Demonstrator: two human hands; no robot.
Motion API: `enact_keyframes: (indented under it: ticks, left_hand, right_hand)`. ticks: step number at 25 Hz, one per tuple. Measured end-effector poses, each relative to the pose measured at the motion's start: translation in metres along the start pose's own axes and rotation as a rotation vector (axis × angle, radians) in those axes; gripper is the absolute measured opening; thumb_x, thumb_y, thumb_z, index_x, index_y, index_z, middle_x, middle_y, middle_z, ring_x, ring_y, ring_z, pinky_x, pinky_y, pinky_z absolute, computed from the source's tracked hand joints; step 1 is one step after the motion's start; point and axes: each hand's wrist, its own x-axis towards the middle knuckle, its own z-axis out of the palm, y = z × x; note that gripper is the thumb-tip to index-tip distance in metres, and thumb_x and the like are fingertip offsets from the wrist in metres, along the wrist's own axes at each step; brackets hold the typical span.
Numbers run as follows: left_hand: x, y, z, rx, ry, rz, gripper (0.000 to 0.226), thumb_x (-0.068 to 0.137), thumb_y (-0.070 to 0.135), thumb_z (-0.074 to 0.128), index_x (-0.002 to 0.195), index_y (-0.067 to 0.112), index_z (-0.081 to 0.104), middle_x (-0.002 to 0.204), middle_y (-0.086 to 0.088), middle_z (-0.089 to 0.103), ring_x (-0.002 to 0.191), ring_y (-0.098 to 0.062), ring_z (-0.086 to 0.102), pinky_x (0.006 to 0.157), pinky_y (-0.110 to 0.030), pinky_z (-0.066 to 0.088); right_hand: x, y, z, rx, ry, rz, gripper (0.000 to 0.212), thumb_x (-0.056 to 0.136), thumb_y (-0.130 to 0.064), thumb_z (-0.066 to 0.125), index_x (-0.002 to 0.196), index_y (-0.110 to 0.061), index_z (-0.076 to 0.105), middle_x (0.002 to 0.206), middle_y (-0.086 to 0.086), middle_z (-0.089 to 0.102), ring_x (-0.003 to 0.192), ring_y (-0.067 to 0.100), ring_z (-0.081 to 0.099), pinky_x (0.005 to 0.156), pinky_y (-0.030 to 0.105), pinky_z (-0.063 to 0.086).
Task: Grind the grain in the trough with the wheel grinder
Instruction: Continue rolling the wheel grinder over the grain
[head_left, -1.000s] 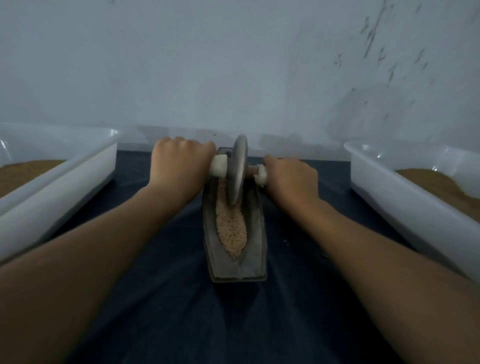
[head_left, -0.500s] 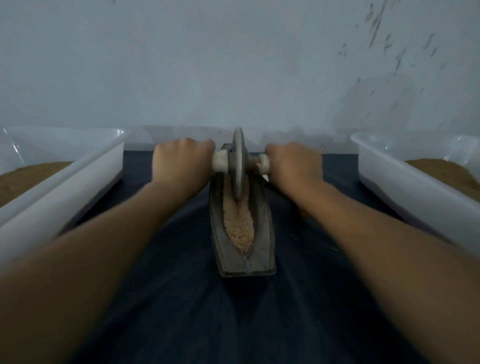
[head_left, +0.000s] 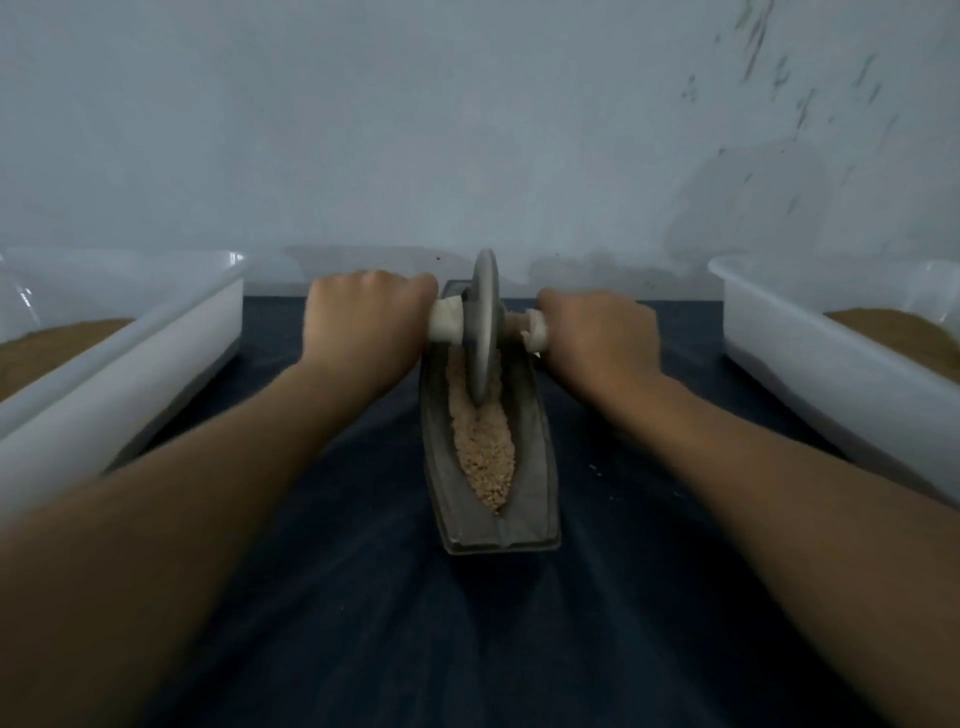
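Head view, OP asks: the wheel (head_left: 483, 332) stands on edge at the far end of the trough (head_left: 535, 467), rim down in the grain (head_left: 485, 457). Which way do you reckon it rolls next?

Reply: toward the person, I'd say. The trough's long axis runs straight away from them. Nearly all the grain lies on the near side of the wheel, tapering to a point at the near end. The axle sits crosswise, so left hand (head_left: 363, 322) and right hand (head_left: 597, 338) are level, neither one nearer.

OP: grip okay?

Reply: looks it. Each hand is wrapped round a white handle (head_left: 445, 322), fingers (head_left: 410, 291) curled over the top, one hand either side of the wheel. The pull probably needs to be even or the wheel tips against the trough wall. A few specks (head_left: 597, 470) lie on the bench (head_left: 363, 597), right of the trough.
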Motion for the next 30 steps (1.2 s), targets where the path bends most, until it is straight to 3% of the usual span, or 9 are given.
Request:
enact_keyframes:
  ticks: [3, 9, 12, 14, 17, 21, 24, 27, 30]
  left_hand:
    - [0.011, 0.003, 0.004, -0.041, -0.094, -0.053, 0.006, 0.091, 0.021, 0.056, 0.096, 0.021, 0.058, 0.084, -0.006, 0.062, 0.076, -0.031, 0.062, 0.058, -0.034, 0.037]
    - [-0.051, -0.019, -0.007, -0.090, 0.160, 0.135, 0.013, 0.064, 0.030, 0.058, 0.068, 0.032, 0.046, 0.054, 0.012, 0.019, 0.044, -0.012, 0.011, 0.049, -0.017, 0.007]
    - [-0.028, -0.015, 0.011, -0.114, -0.022, 0.020, 0.009, 0.078, 0.026, 0.061, 0.075, 0.029, 0.053, 0.060, 0.005, 0.044, 0.047, -0.019, 0.039, 0.045, -0.025, 0.030]
    - [0.010, -0.014, 0.019, -0.191, -0.223, -0.052, 0.008, 0.087, 0.029, 0.060, 0.095, 0.028, 0.062, 0.086, -0.002, 0.062, 0.075, -0.028, 0.060, 0.063, -0.036, 0.047]
    - [0.032, -0.014, 0.009, -0.195, -0.333, -0.010, 0.017, 0.087, 0.030, 0.061, 0.104, 0.031, 0.064, 0.094, -0.001, 0.061, 0.088, -0.028, 0.062, 0.069, -0.037, 0.046]
    - [-0.033, -0.026, -0.010, -0.225, -0.157, 0.155, 0.011, 0.070, 0.042, 0.058, 0.076, 0.043, 0.049, 0.065, 0.015, 0.049, 0.053, -0.009, 0.045, 0.047, -0.023, 0.030]
    - [-0.034, -0.027, -0.001, -0.206, -0.107, 0.160, 0.009, 0.067, 0.045, 0.054, 0.074, 0.044, 0.049, 0.060, 0.016, 0.046, 0.048, -0.004, 0.039, 0.044, -0.020, 0.024]
    - [0.007, -0.009, 0.009, -0.138, -0.190, -0.053, 0.011, 0.086, 0.031, 0.059, 0.096, 0.033, 0.063, 0.086, 0.001, 0.061, 0.075, -0.025, 0.061, 0.058, -0.033, 0.040]
    - [0.025, -0.007, 0.008, -0.195, -0.273, -0.098, 0.016, 0.090, 0.028, 0.060, 0.105, 0.026, 0.064, 0.096, -0.004, 0.062, 0.088, -0.030, 0.063, 0.066, -0.036, 0.042]
  right_hand:
    - [0.020, -0.007, -0.006, -0.017, -0.077, 0.012, 0.016, 0.091, -0.024, 0.064, 0.107, -0.022, 0.064, 0.100, 0.007, 0.067, 0.090, 0.031, 0.064, 0.064, 0.034, 0.039]
    - [-0.041, 0.014, -0.041, -0.107, 0.069, -0.238, 0.029, 0.053, -0.028, 0.066, 0.058, -0.032, 0.038, 0.049, -0.013, 0.030, 0.039, 0.006, 0.023, 0.045, 0.015, 0.013]
    - [-0.008, -0.003, -0.024, -0.123, 0.022, -0.139, 0.014, 0.079, -0.026, 0.067, 0.076, -0.027, 0.054, 0.067, -0.005, 0.053, 0.056, 0.020, 0.048, 0.048, 0.024, 0.025]
    - [0.022, -0.015, -0.015, -0.154, 0.025, -0.051, 0.010, 0.090, -0.020, 0.064, 0.099, -0.021, 0.065, 0.089, 0.005, 0.065, 0.076, 0.029, 0.061, 0.058, 0.030, 0.034]
    - [0.033, -0.015, -0.015, -0.100, -0.139, -0.018, 0.017, 0.091, -0.017, 0.063, 0.107, -0.020, 0.067, 0.104, 0.009, 0.067, 0.093, 0.032, 0.065, 0.066, 0.033, 0.040]
    - [-0.027, 0.012, -0.030, -0.099, -0.001, -0.265, 0.018, 0.065, -0.035, 0.067, 0.069, -0.036, 0.049, 0.059, -0.010, 0.048, 0.047, 0.014, 0.041, 0.045, 0.019, 0.021]
    - [-0.024, 0.011, -0.030, -0.161, 0.033, -0.258, 0.027, 0.053, -0.037, 0.067, 0.060, -0.033, 0.041, 0.049, -0.014, 0.032, 0.038, 0.009, 0.030, 0.045, 0.014, 0.016]
    - [0.019, -0.008, -0.016, -0.073, -0.083, -0.060, 0.008, 0.087, -0.023, 0.065, 0.089, -0.029, 0.060, 0.085, 0.001, 0.063, 0.076, 0.027, 0.062, 0.059, 0.030, 0.040]
    - [0.038, -0.017, -0.016, -0.095, -0.105, -0.015, 0.019, 0.090, -0.015, 0.063, 0.109, -0.020, 0.068, 0.103, 0.008, 0.066, 0.093, 0.031, 0.064, 0.068, 0.032, 0.041]
